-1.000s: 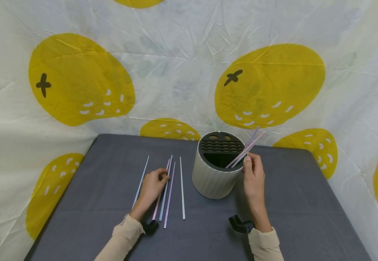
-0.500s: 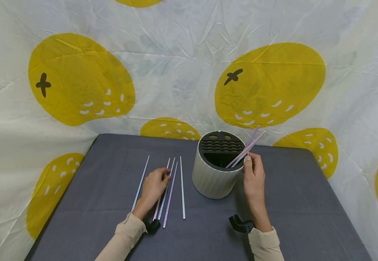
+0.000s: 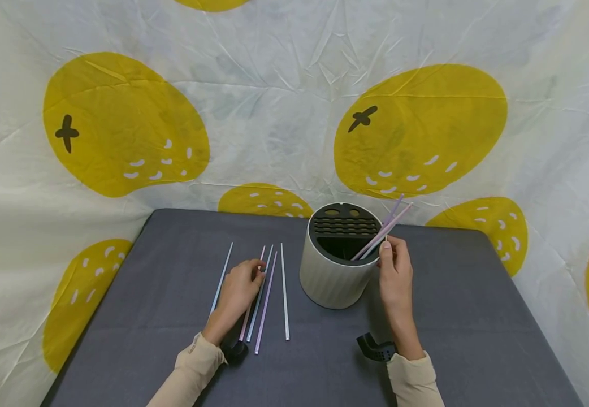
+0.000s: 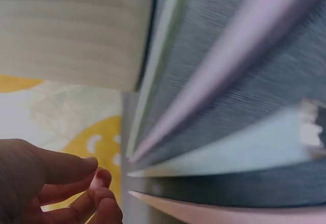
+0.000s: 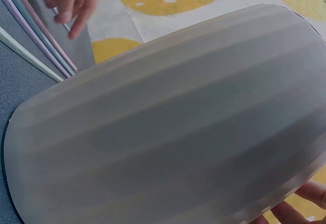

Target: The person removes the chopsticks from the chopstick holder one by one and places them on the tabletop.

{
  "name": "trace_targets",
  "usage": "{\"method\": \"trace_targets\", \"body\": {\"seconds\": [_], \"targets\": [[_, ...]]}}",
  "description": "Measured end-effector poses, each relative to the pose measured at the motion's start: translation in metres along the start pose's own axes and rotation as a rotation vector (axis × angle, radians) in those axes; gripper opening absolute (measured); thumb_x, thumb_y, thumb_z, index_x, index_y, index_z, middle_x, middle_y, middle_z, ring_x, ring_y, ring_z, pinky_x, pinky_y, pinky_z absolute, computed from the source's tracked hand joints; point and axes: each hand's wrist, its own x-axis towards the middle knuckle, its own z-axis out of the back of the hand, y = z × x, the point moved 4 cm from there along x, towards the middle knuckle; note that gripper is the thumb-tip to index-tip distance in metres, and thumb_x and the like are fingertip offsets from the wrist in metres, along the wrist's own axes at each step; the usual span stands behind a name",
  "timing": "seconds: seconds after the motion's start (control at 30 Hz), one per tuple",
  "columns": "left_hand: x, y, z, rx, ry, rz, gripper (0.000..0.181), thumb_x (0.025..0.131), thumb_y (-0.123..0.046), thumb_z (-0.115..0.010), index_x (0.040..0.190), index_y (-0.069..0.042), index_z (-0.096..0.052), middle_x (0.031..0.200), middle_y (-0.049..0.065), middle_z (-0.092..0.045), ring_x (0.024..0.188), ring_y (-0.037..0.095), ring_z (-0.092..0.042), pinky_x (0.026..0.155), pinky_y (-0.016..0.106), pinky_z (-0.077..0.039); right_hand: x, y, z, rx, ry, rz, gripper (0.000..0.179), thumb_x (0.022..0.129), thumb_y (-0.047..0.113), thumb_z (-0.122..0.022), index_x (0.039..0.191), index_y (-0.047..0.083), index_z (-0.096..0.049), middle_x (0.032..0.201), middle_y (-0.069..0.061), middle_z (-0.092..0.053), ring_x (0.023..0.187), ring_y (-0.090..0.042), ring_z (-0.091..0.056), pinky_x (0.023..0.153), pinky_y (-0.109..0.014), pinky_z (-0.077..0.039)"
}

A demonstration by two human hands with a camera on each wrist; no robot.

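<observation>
Five pastel sticks (image 3: 285, 294) lie on a grey table (image 3: 457, 316) before a white cloth (image 3: 274, 135) printed with yellow fruit shapes. More sticks (image 3: 388, 227) lean in a ribbed holder (image 3: 331, 282) standing to their right. The left hand (image 3: 235, 288) is over the table's sticks, fingers loosely bent, thumb near the fingertips, holding nothing. The right hand (image 3: 395, 277) grips the holder's right rim. Since a second ago, the middle blue and purple sticks slant further right; both hands have barely moved.

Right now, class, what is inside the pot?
Purple, pink and pale sticks lean in the open section of the pot; its front rim hides their lower ends and its floor.
</observation>
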Motion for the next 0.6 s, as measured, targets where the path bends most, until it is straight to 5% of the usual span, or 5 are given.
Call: {"method": "trace_targets", "body": {"seconds": [0.2, 0.37, 0.6], "targets": [[0.001, -0.027, 0.018, -0.030, 0.001, -0.041, 0.022, 0.097, -0.015, -0.074, 0.118, -0.013, -0.077, 0.094, 0.002, -0.074, 0.070, 0.012, -0.060, 0.058, 0.028, -0.046, 0.000, 0.002, 0.000, 0.012, 0.010, 0.002, 0.039, 0.113, 0.038, -0.043, 0.131, 0.007, -0.060, 0.096, 0.005, -0.053, 0.090, -0.020, -0.054, 0.076, -0.023, -0.042], [-0.001, -0.058, 0.033, -0.113, 0.015, -0.090, 0.023, 0.100, -0.017, -0.071, 0.123, -0.015, -0.076, 0.106, 0.001, -0.076, 0.088, 0.017, -0.070, 0.071, 0.034, -0.055, 0.000, 0.001, -0.001, 0.013, 0.012, -0.002, 0.040, 0.113, 0.039, -0.043, 0.131, 0.008, -0.060, 0.096, 0.005, -0.053, 0.090, -0.016, -0.053, 0.077, -0.023, -0.042], [0.001, -0.108, 0.049, -0.184, -0.058, -0.252, 0.024, 0.102, -0.019, -0.070, 0.125, -0.017, -0.074, 0.113, -0.003, -0.074, 0.102, 0.017, -0.067, 0.085, 0.037, -0.056, -0.001, 0.002, 0.000, 0.001, 0.011, 0.002, 0.040, 0.113, 0.037, -0.043, 0.133, 0.007, -0.060, 0.097, 0.005, -0.054, 0.088, -0.011, -0.053, 0.076, -0.022, -0.042]]}}
